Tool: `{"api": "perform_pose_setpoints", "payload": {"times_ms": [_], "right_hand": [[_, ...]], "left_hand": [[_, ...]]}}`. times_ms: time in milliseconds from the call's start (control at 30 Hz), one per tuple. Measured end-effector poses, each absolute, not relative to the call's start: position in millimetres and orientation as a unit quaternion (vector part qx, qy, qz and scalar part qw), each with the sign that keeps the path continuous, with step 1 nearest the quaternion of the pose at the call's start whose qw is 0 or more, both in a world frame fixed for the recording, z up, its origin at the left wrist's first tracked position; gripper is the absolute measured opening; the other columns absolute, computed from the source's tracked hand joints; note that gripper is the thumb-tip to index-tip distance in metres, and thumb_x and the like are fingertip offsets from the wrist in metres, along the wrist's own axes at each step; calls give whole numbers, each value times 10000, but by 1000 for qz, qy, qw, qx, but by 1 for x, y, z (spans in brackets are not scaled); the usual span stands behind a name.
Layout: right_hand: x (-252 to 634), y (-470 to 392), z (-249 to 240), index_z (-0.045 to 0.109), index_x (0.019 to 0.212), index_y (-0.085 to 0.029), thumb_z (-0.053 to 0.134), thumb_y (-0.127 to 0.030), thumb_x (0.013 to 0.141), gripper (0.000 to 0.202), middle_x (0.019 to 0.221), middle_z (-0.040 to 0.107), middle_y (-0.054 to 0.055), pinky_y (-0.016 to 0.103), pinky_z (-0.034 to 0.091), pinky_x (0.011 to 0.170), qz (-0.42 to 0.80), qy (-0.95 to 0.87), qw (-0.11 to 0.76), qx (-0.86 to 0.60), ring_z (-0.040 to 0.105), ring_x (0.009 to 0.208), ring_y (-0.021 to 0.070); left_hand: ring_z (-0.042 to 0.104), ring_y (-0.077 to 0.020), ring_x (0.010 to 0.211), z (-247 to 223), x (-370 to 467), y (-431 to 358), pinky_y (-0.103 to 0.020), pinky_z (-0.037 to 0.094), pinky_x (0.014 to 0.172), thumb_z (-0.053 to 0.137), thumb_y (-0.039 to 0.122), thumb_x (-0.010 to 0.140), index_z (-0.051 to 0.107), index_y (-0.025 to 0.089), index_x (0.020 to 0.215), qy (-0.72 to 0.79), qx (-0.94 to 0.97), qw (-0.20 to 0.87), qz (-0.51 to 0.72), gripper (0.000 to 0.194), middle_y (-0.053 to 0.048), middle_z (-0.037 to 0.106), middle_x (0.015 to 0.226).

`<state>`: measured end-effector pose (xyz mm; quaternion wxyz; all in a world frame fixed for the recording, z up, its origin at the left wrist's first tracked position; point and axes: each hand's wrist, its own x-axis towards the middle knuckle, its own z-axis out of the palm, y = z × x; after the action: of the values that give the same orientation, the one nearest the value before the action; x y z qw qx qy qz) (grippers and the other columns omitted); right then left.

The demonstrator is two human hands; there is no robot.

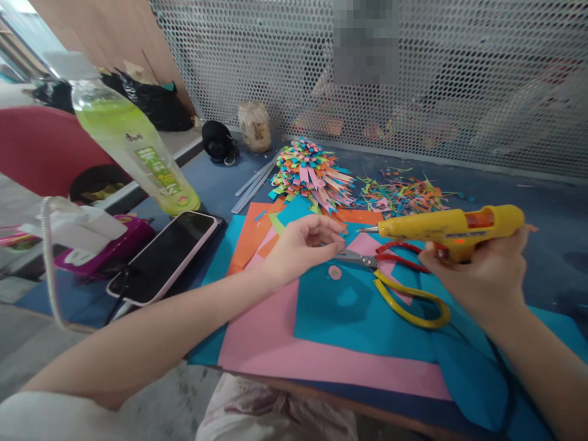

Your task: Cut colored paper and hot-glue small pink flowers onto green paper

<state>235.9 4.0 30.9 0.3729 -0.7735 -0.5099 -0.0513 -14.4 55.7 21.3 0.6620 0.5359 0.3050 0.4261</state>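
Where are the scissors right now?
In the head view, the scissors lie right of centre on the blue paper, just below the yellow glue gun in the right hand, blades pointing toward the left hand.

I can't see what my left hand (305,245) pinches because it is too small, my right hand (478,269) hides the glue gun (441,228) handle, and the bottle (133,144) label is too blurry to read.

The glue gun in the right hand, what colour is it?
Yellow, with an orange part on top; the head view shows the glue gun in the right hand.
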Motion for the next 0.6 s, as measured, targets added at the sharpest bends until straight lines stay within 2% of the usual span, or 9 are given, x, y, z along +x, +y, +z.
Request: {"api": "perform_pose_setpoints", "payload": {"times_ms": [133, 333, 600], "right_hand": [[236, 3, 32, 356, 890, -270, 647, -496, 507, 532, 902, 515, 64, 385, 530, 619, -61, -518, 363, -772, 626, 824, 261], [232, 5, 34, 326, 881, -277, 627, -485, 471, 550, 790, 548, 26, 398, 535, 594, 4, -500, 405, -766, 647, 730, 265], [231, 9, 36, 357, 914, -266, 629, -499, 479, 563, 804, 543, 21, 372, 505, 576, 13, -517, 398, -758, 616, 665, 229]], "left_hand": [[626, -63, 604, 22, -15, 56, -160, 458, 510, 749, 82, 651, 639, 124, 841, 304, 540, 655, 432, 223, 9, 679, 698], [632, -70, 616, 22, -15, 57, -171, 489, 550, 763, 100, 647, 637, 131, 843, 298, 547, 651, 433, 235, 8, 677, 704], [650, -77, 652, 20, -15, 55, -165, 495, 570, 754, 98, 670, 638, 133, 851, 283, 552, 656, 430, 218, 7, 671, 713]]}}
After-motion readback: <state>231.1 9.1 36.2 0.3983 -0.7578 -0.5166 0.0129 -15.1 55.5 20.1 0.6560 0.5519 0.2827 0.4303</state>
